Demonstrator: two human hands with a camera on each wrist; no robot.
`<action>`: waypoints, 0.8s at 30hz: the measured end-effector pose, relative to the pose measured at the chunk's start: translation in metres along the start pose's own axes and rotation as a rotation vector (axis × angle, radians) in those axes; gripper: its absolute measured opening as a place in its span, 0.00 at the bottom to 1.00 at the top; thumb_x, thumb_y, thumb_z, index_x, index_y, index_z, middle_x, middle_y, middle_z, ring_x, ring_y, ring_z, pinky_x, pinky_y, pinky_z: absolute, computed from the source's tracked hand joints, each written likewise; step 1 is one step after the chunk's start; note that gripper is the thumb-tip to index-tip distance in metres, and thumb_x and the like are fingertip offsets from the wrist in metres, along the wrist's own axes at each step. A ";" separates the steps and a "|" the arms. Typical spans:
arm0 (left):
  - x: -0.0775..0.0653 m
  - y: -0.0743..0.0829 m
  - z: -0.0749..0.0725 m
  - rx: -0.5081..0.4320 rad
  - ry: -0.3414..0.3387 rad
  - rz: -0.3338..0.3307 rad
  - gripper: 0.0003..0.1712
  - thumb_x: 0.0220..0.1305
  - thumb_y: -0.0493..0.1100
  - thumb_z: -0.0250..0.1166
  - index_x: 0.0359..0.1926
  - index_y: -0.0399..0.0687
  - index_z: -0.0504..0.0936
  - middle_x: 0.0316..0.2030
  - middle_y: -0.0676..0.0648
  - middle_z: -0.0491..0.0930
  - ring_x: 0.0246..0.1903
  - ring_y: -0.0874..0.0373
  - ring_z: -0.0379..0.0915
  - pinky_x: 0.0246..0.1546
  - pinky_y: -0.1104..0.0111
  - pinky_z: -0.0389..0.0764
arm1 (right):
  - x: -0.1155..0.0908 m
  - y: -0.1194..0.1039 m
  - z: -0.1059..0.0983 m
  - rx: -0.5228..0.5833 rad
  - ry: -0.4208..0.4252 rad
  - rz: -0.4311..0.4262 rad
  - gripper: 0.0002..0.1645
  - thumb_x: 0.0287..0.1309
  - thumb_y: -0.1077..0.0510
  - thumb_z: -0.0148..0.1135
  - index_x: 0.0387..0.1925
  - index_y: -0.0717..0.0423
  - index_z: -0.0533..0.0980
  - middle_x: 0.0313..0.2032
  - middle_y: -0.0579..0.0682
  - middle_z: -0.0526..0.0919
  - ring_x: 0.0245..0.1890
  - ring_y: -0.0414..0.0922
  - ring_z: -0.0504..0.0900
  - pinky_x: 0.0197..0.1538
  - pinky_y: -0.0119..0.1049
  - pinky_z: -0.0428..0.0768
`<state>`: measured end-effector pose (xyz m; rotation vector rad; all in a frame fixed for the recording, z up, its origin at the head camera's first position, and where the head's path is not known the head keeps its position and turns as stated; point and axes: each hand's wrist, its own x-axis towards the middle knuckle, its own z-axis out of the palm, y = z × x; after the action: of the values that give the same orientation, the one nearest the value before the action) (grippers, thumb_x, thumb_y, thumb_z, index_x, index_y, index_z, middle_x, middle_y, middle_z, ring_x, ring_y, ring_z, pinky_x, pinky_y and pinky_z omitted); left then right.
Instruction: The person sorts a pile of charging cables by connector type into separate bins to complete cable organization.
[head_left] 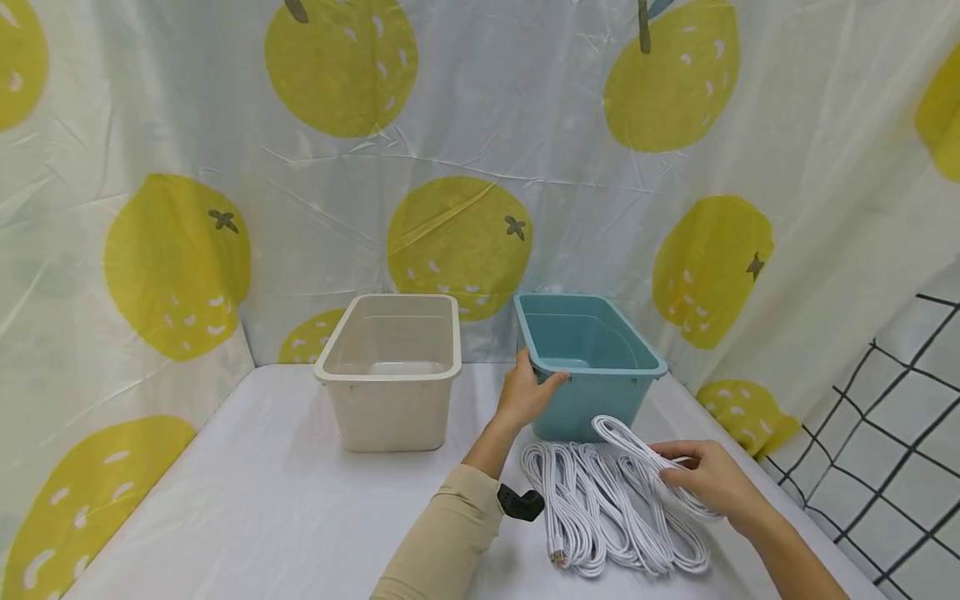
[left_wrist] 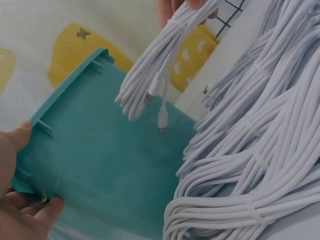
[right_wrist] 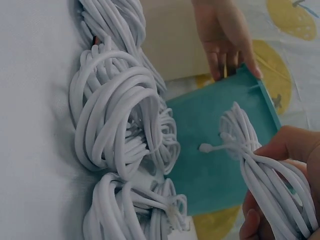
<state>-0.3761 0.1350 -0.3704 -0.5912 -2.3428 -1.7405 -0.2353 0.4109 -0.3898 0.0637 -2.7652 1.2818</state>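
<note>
While the left hand (head_left: pixel 521 396) grips the teal bin (head_left: pixel 592 408) at its near left corner, apparently to steady it, the right hand (head_left: pixel 705 475) pinches a white cable bundle (head_left: pixel 622 435), raised off the desk (head_left: pixel 300 500) before the bin's front wall; the hold falls near a tie, probably so the loops stay together. Item: teal bin, upright by the desk's far right corner, moulded plastic by its look, smooth tapering walls, rolled lip, rounded corners. Item: cream bin (head_left: pixel 393 417), the same form, upright near the far edge, left of the teal one and apart from it, perhaps spaced so that both mouths can be reached. Item: cable pile (head_left: pixel 570 500), towards the right edge and directly before the teal bin, several glossy white coils overlapping, narrow white ties round them, seemingly set within easy reach. Item: two plugs (left_wrist: pixel 162 120) dangling from the held bundle, white-sleeved, metal-tipped. Item: curtain (head_left: pixel 585 208) behind the far edge, creased, slightly shiny, printed with yellow fruit. Item: black wire grid (head_left: pixel 910 367), beyond the right edge. The desk's covering is plain white.
</note>
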 end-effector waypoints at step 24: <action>-0.002 0.001 -0.001 -0.027 -0.013 -0.002 0.50 0.71 0.56 0.69 0.78 0.36 0.54 0.67 0.36 0.72 0.65 0.43 0.71 0.60 0.47 0.75 | 0.007 -0.050 -0.051 0.067 -0.018 -0.246 0.22 0.63 0.67 0.70 0.57 0.73 0.80 0.49 0.57 0.85 0.40 0.39 0.84 0.40 0.34 0.84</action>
<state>-0.3743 0.1337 -0.3696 -0.6059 -2.3326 -1.7777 -0.2351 0.4174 -0.3188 0.4086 -2.6263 1.3121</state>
